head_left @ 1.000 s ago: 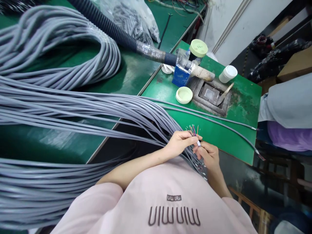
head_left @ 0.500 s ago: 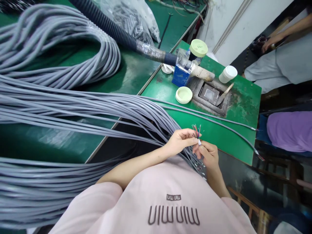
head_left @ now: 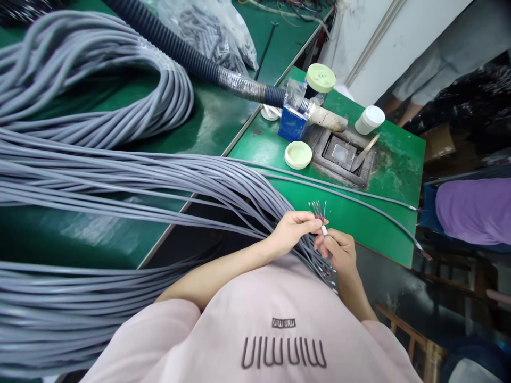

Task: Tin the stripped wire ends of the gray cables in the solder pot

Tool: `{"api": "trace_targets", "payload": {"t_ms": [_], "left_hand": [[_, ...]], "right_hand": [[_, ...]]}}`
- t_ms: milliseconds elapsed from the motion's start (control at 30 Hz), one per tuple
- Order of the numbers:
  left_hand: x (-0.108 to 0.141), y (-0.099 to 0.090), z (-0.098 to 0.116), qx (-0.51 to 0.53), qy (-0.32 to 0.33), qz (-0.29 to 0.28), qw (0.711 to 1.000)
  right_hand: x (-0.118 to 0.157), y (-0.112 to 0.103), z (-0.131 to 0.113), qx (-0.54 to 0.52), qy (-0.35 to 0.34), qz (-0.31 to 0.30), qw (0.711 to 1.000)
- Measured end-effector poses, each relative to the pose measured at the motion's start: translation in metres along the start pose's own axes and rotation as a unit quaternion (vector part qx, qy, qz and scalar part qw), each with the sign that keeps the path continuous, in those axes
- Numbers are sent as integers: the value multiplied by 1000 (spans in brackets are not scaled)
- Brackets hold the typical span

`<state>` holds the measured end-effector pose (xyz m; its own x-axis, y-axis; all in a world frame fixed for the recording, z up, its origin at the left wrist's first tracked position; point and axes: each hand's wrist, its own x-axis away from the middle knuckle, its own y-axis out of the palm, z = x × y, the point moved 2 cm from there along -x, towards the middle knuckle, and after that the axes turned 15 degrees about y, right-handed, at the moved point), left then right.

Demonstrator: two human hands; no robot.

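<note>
Between my two hands is the end of a grey cable, with thin coloured wires (head_left: 318, 209) fanned out above a white sleeve (head_left: 324, 230). My left hand (head_left: 297, 227) pinches the wires near their base, thumb against fingers. Just below, my right hand (head_left: 338, 248) is closed on the cable by the white sleeve; its fingers partly hide the cable. Many grey cables (head_left: 255, 183) run from the left and pass under my left hand, their stripped ends (head_left: 325, 270) hanging beside my right hand.
On the green table (head_left: 393, 229) lie two separate grey cables (head_left: 359, 198). Behind stand a solder pot (head_left: 341, 154) with a scraper (head_left: 365, 153) across it, a hose (head_left: 243, 85), a pale lid (head_left: 298, 155) and a white jar (head_left: 370, 119). Coiled cables (head_left: 167, 80) fill the left. Another person's purple garment (head_left: 473, 213) is at right.
The fanned wires have spread and tilted slightly left, while both hands keep their hold. At the upper right, the other person in grey has shifted. The whole view has moved a little.
</note>
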<state>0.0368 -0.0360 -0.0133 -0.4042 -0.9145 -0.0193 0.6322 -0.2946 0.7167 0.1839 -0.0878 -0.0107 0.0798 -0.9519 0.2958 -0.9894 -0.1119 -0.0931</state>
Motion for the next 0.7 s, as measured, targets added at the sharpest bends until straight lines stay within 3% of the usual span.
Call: {"api": "trace_targets", "payload": {"t_ms": [167,467,700], "left_hand": [[5,-1,-15,164,-109,-30,980],[-13,-17,-18,147,-89,19,985],[-26,-15,-5,97,-54,-41,993]], "right_hand": [[1,1,1,-13,1,-47,999],[-2,-3,0,-33,18,-77,996],[-4,-2,-1,-10,24,-101,995]]}}
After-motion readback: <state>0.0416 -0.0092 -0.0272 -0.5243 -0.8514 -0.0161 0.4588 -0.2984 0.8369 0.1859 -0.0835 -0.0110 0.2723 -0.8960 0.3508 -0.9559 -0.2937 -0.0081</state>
